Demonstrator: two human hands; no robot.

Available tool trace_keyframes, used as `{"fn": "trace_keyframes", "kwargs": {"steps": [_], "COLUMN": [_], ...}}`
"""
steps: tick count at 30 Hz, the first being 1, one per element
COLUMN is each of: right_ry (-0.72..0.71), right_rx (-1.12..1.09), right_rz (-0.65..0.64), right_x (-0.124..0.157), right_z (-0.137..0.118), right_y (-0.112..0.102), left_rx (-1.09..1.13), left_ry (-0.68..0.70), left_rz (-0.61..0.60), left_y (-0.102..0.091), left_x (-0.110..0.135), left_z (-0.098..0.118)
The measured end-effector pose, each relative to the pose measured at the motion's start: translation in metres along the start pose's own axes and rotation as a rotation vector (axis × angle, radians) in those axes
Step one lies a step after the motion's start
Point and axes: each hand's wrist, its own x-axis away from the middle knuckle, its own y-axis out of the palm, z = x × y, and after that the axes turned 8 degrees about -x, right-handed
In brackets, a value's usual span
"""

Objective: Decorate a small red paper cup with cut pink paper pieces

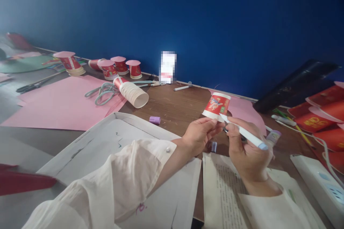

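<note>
Left hand pinching an upside-down cup near its rim — right hand's gripping a marker, slanted leftward, tip maybe touching it.

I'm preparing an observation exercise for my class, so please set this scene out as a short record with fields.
Left hand: the left hand holds a red paper cup by its lower edge
Right hand: the right hand holds a white pen, tip at the cup's lower part; contact unclear
Stack: nested paper cups, lying on their side
Back row: red cups with pink tops, near the blue wall
Paper: pink sheets, left
Loose item: purple cap
Right side: power strip
</note>
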Motion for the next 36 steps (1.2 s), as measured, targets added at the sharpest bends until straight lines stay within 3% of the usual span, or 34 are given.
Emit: {"fn": "trace_keyframes", "kwargs": {"steps": [36], "right_ry": [-0.066], "right_rx": [0.041], "right_rz": [0.006], "right_x": [-0.0007], "right_z": [0.001], "right_y": [0.0027], "left_rx": [-0.038], "left_ry": [0.059], "left_rz": [-0.059], "left_y": [-0.0084], "left_x": [-0.0087], "left_z": [-0.0097]}}
